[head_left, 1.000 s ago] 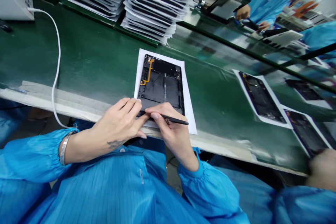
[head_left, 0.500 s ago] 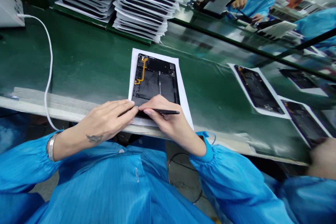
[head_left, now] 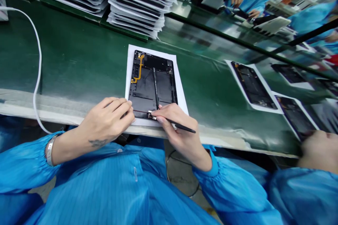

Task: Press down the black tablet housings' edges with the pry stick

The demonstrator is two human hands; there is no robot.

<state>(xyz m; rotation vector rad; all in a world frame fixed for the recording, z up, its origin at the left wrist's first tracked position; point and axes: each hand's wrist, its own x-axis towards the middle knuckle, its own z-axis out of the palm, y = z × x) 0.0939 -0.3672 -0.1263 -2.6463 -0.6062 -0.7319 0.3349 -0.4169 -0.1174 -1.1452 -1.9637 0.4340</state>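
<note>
An opened black tablet housing (head_left: 142, 93) lies on a white sheet (head_left: 182, 93) in front of me, with an orange flex cable (head_left: 141, 66) along its left side. A dark strip runs down its middle. Curled at the housing's lower left corner, my left hand (head_left: 109, 119) grips that edge; its fingertips are partly hidden. My right hand (head_left: 175, 123) pinches a slim black stick-shaped tool (head_left: 182, 127) whose tip end is covered by the fingers. Just beside those fingertips is a small metallic part (head_left: 151, 115) at the housing's lower edge.
Tall stacks of dark panels between white sheets (head_left: 142, 3) stand at the back. A white cable (head_left: 39, 59) crosses the bench at left. More housings on paper (head_left: 253, 86) lie at right, near another person's blurred hand (head_left: 319, 151). People in blue work beyond the rail.
My right hand has shifted slightly right and down, uncovering the small metallic part. The fingers of my left hand, stretched out before, are now bent. The camera view has turned a little.
</note>
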